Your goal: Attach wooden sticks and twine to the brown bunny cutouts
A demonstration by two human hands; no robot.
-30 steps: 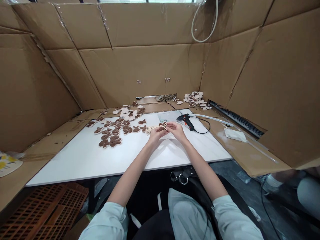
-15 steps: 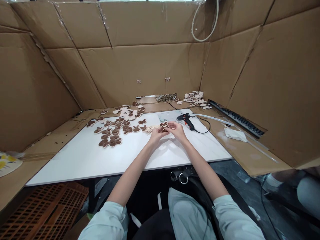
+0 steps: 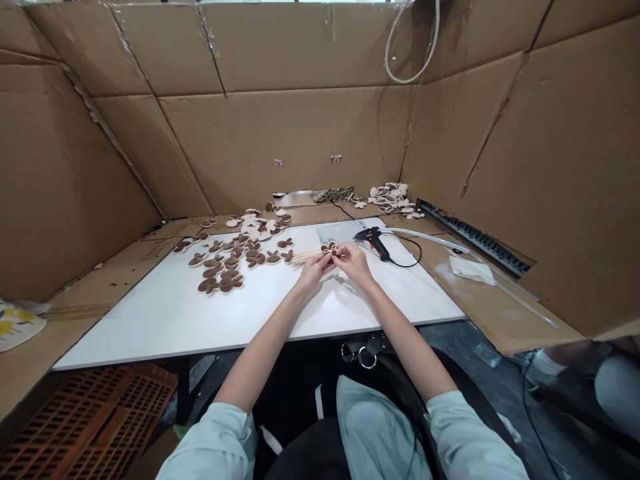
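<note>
A brown bunny-head cutout (image 3: 329, 247) with a cream string bow on it is held between the fingertips of both hands, just over the white board. My left hand (image 3: 315, 269) pinches its lower left side. At its right side are the closed fingers of my right hand (image 3: 354, 262), touching the bow. Fingers partly cover the cutout. A bundle of cream strings (image 3: 303, 257) lies just left of it. Several more brown cutouts (image 3: 230, 260) are scattered farther left. To the right of my hands lies a black glue gun (image 3: 376, 243) with orange parts.
Cardboard walls (image 3: 300, 127) enclose the white board (image 3: 165, 327) at the back and sides. Pale cutouts (image 3: 390, 195) are heaped at the back right, near a black slotted strip (image 3: 475, 239). A white tissue (image 3: 471, 270) lies right. An orange crate (image 3: 100, 413) stands below left.
My fingers have shifted slightly on the bunny cutout, the right fingers bending in closer to the bow. The things on the board lie as before.
</note>
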